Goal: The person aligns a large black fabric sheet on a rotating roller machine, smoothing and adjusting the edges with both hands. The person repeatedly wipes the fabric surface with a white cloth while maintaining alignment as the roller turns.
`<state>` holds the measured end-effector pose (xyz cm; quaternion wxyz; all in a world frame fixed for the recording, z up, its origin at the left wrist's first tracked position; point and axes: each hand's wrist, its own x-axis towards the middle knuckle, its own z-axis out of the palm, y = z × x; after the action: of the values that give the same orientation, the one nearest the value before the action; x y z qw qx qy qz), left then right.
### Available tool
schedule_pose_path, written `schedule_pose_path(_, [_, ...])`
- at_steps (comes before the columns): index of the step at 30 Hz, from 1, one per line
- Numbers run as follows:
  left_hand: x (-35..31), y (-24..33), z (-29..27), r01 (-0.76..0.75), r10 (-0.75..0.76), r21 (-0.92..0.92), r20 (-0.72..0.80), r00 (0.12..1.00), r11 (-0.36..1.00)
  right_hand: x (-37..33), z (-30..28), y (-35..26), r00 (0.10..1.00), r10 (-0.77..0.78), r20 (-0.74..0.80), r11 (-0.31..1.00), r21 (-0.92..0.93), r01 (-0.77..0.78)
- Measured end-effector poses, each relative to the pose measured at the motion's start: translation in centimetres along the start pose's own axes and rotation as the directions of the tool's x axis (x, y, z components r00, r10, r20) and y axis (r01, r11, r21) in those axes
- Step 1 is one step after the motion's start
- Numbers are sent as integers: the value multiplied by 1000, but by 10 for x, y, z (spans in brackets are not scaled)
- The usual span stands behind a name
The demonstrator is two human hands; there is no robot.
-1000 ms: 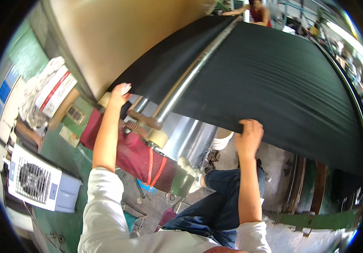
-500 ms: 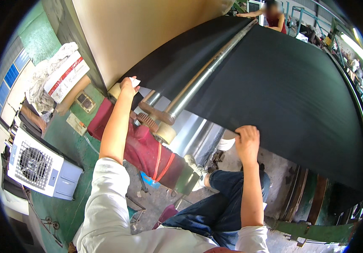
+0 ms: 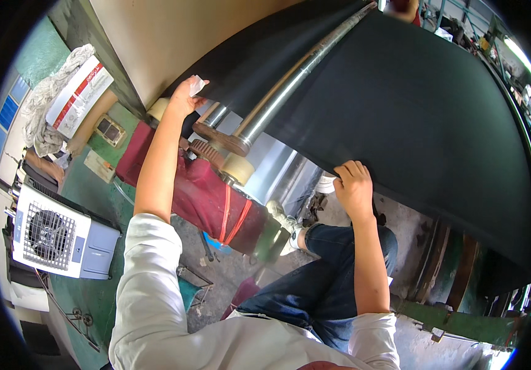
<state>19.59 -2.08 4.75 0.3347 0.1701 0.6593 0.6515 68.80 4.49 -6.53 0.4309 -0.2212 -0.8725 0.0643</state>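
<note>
A wide black sheet (image 3: 413, 117) of fabric-like material stretches away from me, passing beneath a shiny metal roller (image 3: 305, 74). At the sheet's near left corner is my left hand (image 3: 182, 102), its fingers closed around a small white scrap (image 3: 197, 85) that looks like paper or tape. My right hand (image 3: 354, 190) pinches the near edge of the sheet, right of the roller's end; its fingertips lie over the black surface and the thumb is partly hidden. A rusty gear (image 3: 205, 152) and a cream-coloured collar (image 3: 238, 168) sit below the roller's near end.
Maroon cloth (image 3: 200, 194) tied with red cord covers a machine part before me. A large tan panel (image 3: 166, 40) rises behind my left hand. An air cooler (image 3: 62, 237) and a white box (image 3: 80, 95) stand left. Another person's arm (image 3: 406, 11) shows at the far end.
The view has tilted, so the sheet and roller sit higher in the picture and the far person is mostly cut off. Both hands keep about the same places on the sheet.
</note>
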Motion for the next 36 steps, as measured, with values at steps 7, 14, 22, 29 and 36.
schedule_pose_path(7, [-9, 2, 6, -2, -1, 28, 79, 997, 1000, 6, -15, 12, 982, 87, -170, 991, -86, -102])
schedule_pose_path(14, [1, 1, -1, -32, 29, -29, -108, 994, 999, -6, -34, 42, 874, 342, -345, 867, -243, -436])
schedule_pose_path(22, [20, -6, -10, 3, -5, -35, -35, 999, 999, -3, -3, 14, 998, 64, 24, 998, -14, -64])
schedule_pose_path(29, [11, -6, -5, 3, -4, -40, -24, 1000, 999, 4, -14, 11, 979, 117, -169, 990, -53, -128])
schedule_pose_path(36, [6, 0, -1, 13, -13, -19, -8, 1000, 1000, -5, -16, 31, 937, 231, -263, 948, -154, -277])
